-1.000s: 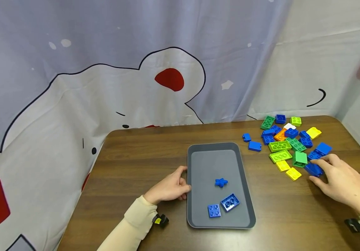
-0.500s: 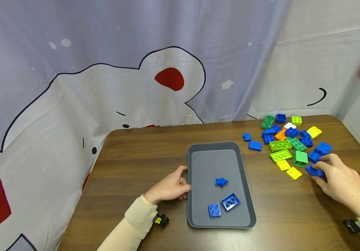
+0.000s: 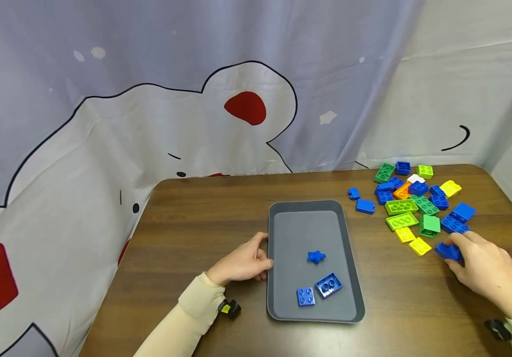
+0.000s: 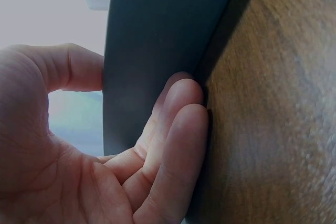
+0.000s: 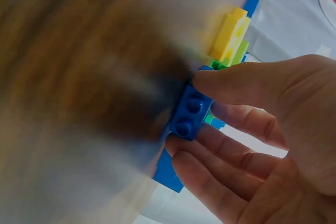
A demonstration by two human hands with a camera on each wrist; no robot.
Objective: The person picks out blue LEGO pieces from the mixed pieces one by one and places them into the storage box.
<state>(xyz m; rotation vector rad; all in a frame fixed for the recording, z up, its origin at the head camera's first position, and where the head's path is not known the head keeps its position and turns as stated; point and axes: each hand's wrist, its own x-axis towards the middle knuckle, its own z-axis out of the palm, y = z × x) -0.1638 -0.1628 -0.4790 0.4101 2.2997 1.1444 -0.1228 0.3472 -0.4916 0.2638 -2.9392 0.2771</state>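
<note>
At the left long side of the grey tray [image 3: 307,213], my left hand [image 3: 242,260] holds the edge. In the left wrist view its thumb [image 4: 79,69] meets the rim while the curled fingers [image 4: 184,140] lie against the outer wall, low by the tabletop. My right hand [image 3: 492,267] pinches a blue building brick [image 3: 447,251] between thumb and fingers at the near right end of the brick pile. Two round studs show on this brick [image 5: 189,114] in the right wrist view. Inside the tray lie a blue star-shaped piece [image 3: 315,257] and two blue bricks [image 3: 328,285].
Beyond the right hand spreads a pile of bricks: several blue ones [image 3: 454,224], green ones [image 3: 429,225], yellow ones [image 3: 420,246] and an orange one [image 3: 401,191]. Two blue bricks [image 3: 365,206] lie apart, nearer the tray. A patterned curtain [image 3: 193,129] hangs behind the wooden table [image 3: 202,208].
My right hand has drawn the blue brick slightly toward me, away from the other blue bricks. The left hand stays at the tray's edge. The head view has shifted slightly.
</note>
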